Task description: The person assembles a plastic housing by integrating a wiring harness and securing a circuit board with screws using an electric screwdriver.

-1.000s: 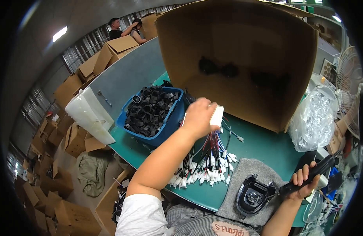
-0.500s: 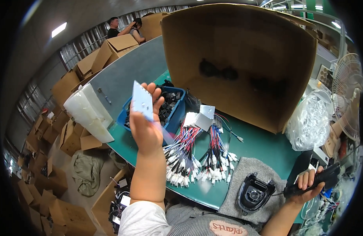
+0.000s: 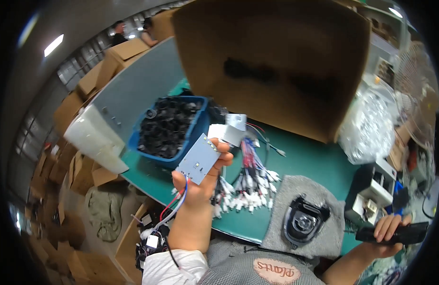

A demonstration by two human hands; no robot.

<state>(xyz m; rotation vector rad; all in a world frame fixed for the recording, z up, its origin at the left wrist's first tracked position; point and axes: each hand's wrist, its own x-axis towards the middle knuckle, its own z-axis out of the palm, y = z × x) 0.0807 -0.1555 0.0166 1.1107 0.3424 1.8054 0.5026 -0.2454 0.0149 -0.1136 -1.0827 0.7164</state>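
Observation:
My left hand [image 3: 211, 183] holds a flat white LED circuit board [image 3: 196, 164] up over the bench, its red, white and black wires hanging past my wrist. In my right hand [image 3: 389, 229], fingers wrapped round it, lies a black electric screwdriver [image 3: 417, 232], its thin tip toward the left. Between my hands a black lamp housing [image 3: 304, 222] with a clear lens rests on a grey cloth [image 3: 288, 190]. Beyond my left hand is a pile of similar boards [image 3: 236, 121], with white-plugged wires [image 3: 252, 192] fanned toward me, partly hidden by that hand.
A blue bin [image 3: 200, 116] of small black parts stands at the back left. A large open carton [image 3: 276, 109] fills the back of the green bench [image 3: 310, 156]. To the right are a clear plastic bag [image 3: 367, 128], a fan [image 3: 415, 90] and a grey-white device [image 3: 378, 190].
My left hand has come down and right, away from the blue bin, with the board now tilted face-up. My right hand has moved slightly outward and down with the screwdriver. The view has shifted.

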